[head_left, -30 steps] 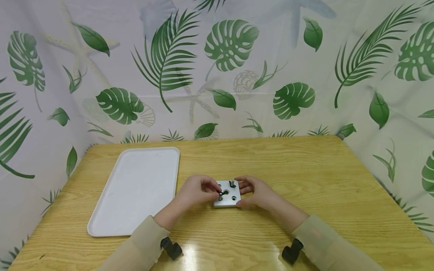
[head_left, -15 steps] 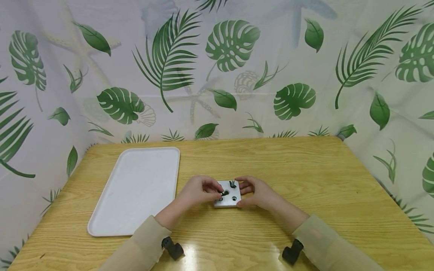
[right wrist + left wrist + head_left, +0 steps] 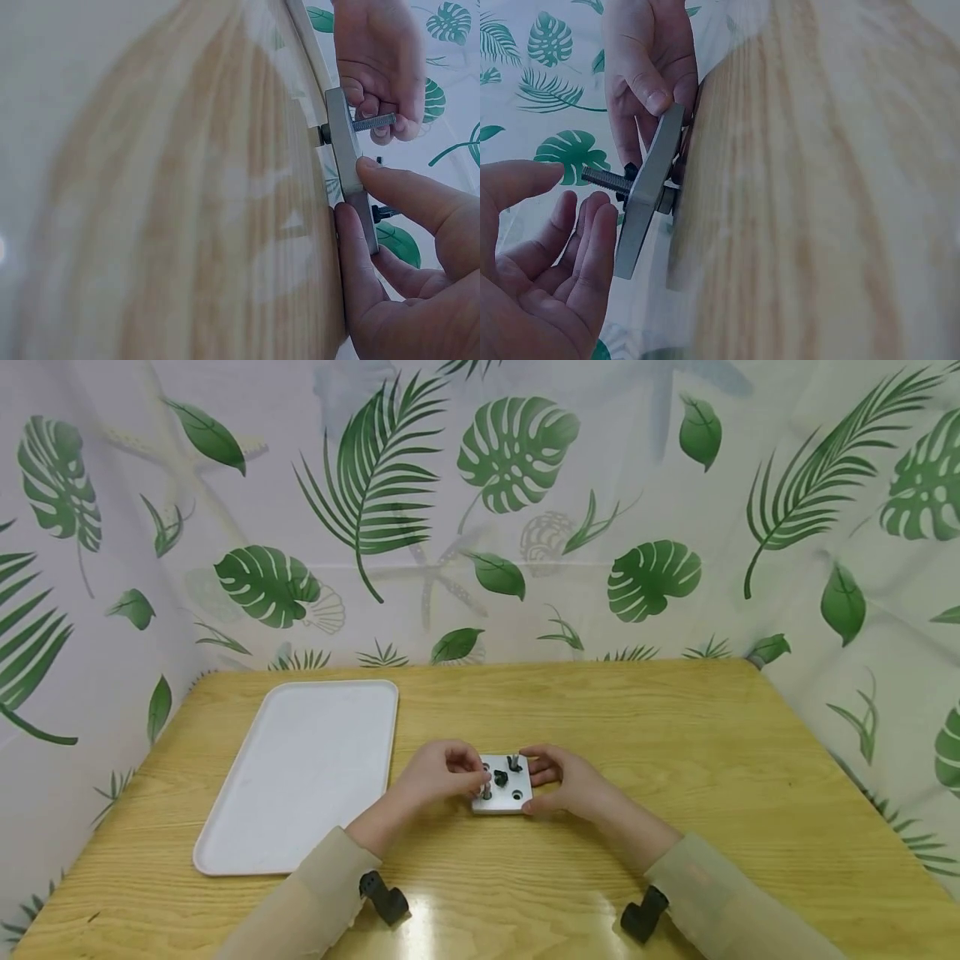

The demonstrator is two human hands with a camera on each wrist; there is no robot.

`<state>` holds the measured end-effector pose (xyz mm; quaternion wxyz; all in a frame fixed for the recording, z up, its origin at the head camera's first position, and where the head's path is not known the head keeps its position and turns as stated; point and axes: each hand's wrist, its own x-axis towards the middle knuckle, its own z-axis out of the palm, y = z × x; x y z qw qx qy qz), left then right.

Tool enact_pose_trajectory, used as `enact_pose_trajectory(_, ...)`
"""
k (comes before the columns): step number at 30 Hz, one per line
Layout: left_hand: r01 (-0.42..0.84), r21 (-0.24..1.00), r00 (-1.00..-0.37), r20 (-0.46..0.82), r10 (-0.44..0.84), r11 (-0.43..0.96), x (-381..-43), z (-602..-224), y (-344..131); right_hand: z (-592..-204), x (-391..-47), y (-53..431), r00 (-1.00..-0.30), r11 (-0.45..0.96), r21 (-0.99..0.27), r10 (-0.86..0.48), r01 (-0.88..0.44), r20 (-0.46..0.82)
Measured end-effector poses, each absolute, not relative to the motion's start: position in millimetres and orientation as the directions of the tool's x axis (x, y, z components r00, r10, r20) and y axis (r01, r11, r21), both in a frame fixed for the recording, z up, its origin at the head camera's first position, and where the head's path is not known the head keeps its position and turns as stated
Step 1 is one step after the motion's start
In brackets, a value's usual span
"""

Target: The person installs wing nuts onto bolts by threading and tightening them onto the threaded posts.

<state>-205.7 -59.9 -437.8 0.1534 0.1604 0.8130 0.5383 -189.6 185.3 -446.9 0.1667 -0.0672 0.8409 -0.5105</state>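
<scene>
A square silver metal plate (image 3: 517, 810) with holes lies on the table. My right hand (image 3: 566, 785) grips its right edge, thumb and fingers on either side in the right wrist view. A threaded bolt (image 3: 607, 178) stands up at the plate's near left corner. My left hand (image 3: 446, 772) is around this bolt, with thumb and fingertips apart in the left wrist view. A small black part, wing nut-like, (image 3: 501, 778) sits at the middle hole. Another bolt (image 3: 514, 761) stands at the far right corner with black wings at its base. The near right hole (image 3: 517, 795) shows bare.
A white rectangular tray (image 3: 300, 777) lies on the wooden table (image 3: 637, 718) left of the hands. Behind the table hangs a leaf-patterned cloth (image 3: 420, 527). Black wrist cameras (image 3: 384, 897) sit at both sleeves.
The small black part was in my left fingers over the near left bolt; it moved to the middle hole and was let go. My left hand drew slightly back; the right hand kept its grip.
</scene>
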Motion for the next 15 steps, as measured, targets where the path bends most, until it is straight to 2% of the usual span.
enact_pose_trajectory(4, 0.049, 0.932, -0.908, -0.109, 0.405, 0.360, -211, -437, -58, -447, -189, 185, -0.935, 0.473, -0.879, -0.285, 0.054, -0.211)
enact_pose_trajectory(15, 0.170, 0.843, -0.868, -0.116, 0.482, 0.510, -235, -435, -49, -447, -191, 186, -0.933, 0.477, -0.878, -0.294, 0.043, -0.206)
